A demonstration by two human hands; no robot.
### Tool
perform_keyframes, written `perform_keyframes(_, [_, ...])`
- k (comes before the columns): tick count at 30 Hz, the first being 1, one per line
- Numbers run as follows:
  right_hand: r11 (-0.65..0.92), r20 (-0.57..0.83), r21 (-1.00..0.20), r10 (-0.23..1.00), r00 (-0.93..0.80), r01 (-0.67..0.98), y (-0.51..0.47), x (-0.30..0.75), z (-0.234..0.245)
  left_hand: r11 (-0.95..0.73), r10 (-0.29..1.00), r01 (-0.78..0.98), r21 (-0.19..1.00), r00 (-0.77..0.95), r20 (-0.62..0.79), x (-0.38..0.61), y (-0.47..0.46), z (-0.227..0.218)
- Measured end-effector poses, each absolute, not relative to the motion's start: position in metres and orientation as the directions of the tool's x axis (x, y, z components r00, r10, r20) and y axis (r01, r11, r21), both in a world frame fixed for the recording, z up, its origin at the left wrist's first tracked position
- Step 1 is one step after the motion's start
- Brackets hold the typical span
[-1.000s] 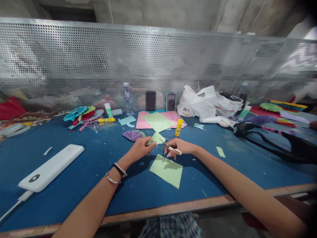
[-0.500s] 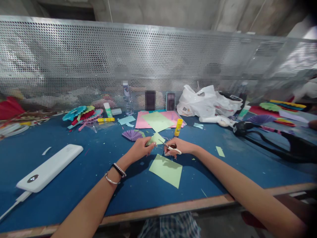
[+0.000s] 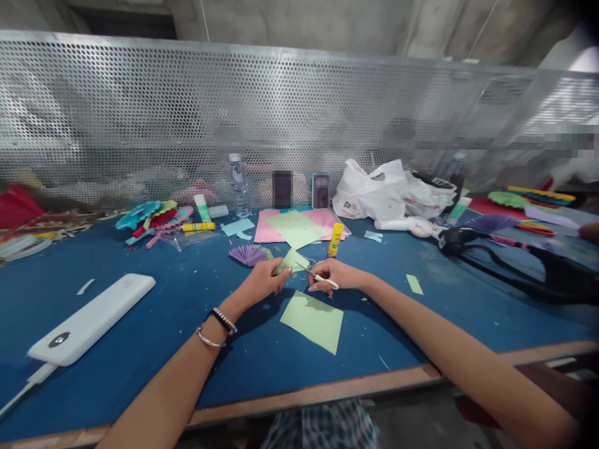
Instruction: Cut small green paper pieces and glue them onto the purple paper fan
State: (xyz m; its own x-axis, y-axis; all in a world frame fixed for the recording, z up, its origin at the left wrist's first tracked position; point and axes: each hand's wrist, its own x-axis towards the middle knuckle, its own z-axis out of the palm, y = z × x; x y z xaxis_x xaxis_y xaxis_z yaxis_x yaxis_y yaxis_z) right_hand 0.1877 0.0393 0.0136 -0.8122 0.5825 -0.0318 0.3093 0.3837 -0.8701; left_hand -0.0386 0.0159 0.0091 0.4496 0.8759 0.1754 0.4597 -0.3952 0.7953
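Observation:
My left hand (image 3: 267, 278) is closed on a small piece of light green paper (image 3: 292, 259), held up over the table. In my right hand (image 3: 337, 273) are scissors (image 3: 322, 279) with white handles, their blades pointing left at the paper's right side. Whether the blades are cutting into it I cannot tell. Below both hands a larger light green sheet (image 3: 312, 320) lies flat. Just behind my right hand a yellow glue stick (image 3: 335, 240) stands upright. A folded purple paper fan (image 3: 249, 254) lies behind my left hand.
Pink sheets (image 3: 264, 231) with a green sheet (image 3: 297, 228) on top lie at the back. A white power bank (image 3: 96, 318) is on the left. White plastic bags (image 3: 372, 190) and a black strap bag (image 3: 538, 268) are on the right. A perforated metal screen (image 3: 281, 106) borders the back.
The scissors have tilted slightly, and their handles look closer together. The left hand keeps its hold on the small green paper. The whole view has shifted a little.

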Motion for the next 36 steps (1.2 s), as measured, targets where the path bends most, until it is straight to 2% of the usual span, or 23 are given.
perform_keyframes(18, [0.341,-0.046,-0.886,0.612,-0.79,0.315,0.0369,0.1851,0.0128,-0.379,0.859,0.415,0.827,0.49,0.148,-0.0316,0.0121,0.0083])
perform_keyframes(36, [0.34,0.005,-0.896,0.65,-0.76,0.286,0.037,0.1821,0.0079,-0.342,0.859,0.394,0.853,0.499,0.114,-0.0321,0.0148,0.0082])
